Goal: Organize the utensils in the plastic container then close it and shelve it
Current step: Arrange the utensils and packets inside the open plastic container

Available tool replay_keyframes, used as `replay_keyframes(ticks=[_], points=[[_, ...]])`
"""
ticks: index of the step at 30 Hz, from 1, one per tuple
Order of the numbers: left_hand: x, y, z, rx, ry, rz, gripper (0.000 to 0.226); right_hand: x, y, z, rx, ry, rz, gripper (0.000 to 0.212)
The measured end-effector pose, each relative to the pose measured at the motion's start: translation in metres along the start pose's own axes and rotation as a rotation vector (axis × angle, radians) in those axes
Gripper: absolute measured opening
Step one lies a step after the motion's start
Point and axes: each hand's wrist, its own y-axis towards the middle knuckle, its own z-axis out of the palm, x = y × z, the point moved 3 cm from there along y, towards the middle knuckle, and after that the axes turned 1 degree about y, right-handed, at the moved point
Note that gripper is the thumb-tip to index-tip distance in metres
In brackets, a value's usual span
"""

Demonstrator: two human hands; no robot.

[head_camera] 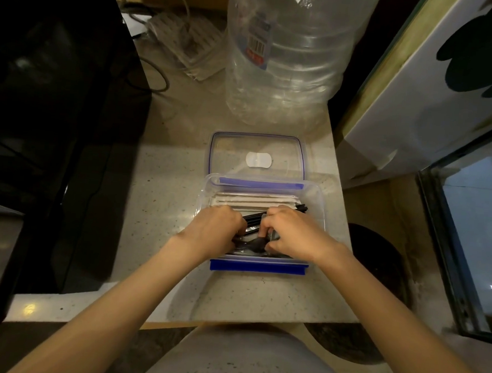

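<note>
- On the counter (164, 181), near its front edge: open container (318, 208), clear with blue clips; lid (256, 155) lies flat just behind it, touching the back rim.
- Inside: paper-wrapped sticks (252, 202) along the back wall, black utensils (251, 217) loose in the middle and front, some in clear wrap.
- Left hand (216, 227) in the container, fingers curled down into the black utensils; looks like it grips some, fingertips hidden.
- Right hand (291, 232) beside it, fingers curled, thumb and forefinger pinching a wrapped piece; the two hands nearly touch.
- Step, judged: still sorting, utensils being lined up; closing and shelving not started.
- Next move needs: black pieces laid parallel and below the rim, both hands out, then lid lifted over and all clips pressed.
- Risk: handles poking over the right rim could block the lid.
- Behind: large clear bottle (287, 59); cables (159, 74) far left.
</note>
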Motion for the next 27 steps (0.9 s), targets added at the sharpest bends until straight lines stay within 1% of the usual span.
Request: replay_keyframes(ticks=[5,10,13,16,19,25,27], points=[[0.000,0.000,-0.003,0.003,-0.028,-0.019,0.015,-0.005,0.002,-0.001,0.020,0.127,-0.001,0.017],[0.002,0.001,-0.018,-0.081,0.032,-0.036,0.016,-0.010,0.003,-0.007,-0.021,0.307,0.028,0.016],[0.005,0.003,-0.025,-0.091,0.035,-0.049,0.016,-0.009,0.004,-0.010,-0.056,0.310,0.025,0.016],[0.004,0.005,-0.021,-0.046,-0.026,-0.030,0.017,-0.007,0.002,-0.010,-0.089,0.280,0.018,0.018],[0.003,0.006,-0.017,-0.023,-0.057,-0.001,0.020,-0.005,0.000,-0.010,-0.167,0.264,-0.012,0.020],[0.003,0.007,-0.019,-0.016,-0.078,-0.006,0.018,-0.010,0.000,-0.007,-0.161,0.391,0.006,0.019],[0.003,0.006,-0.024,-0.026,-0.087,-0.005,0.016,-0.012,-0.002,-0.012,-0.200,0.444,0.019,0.019]])
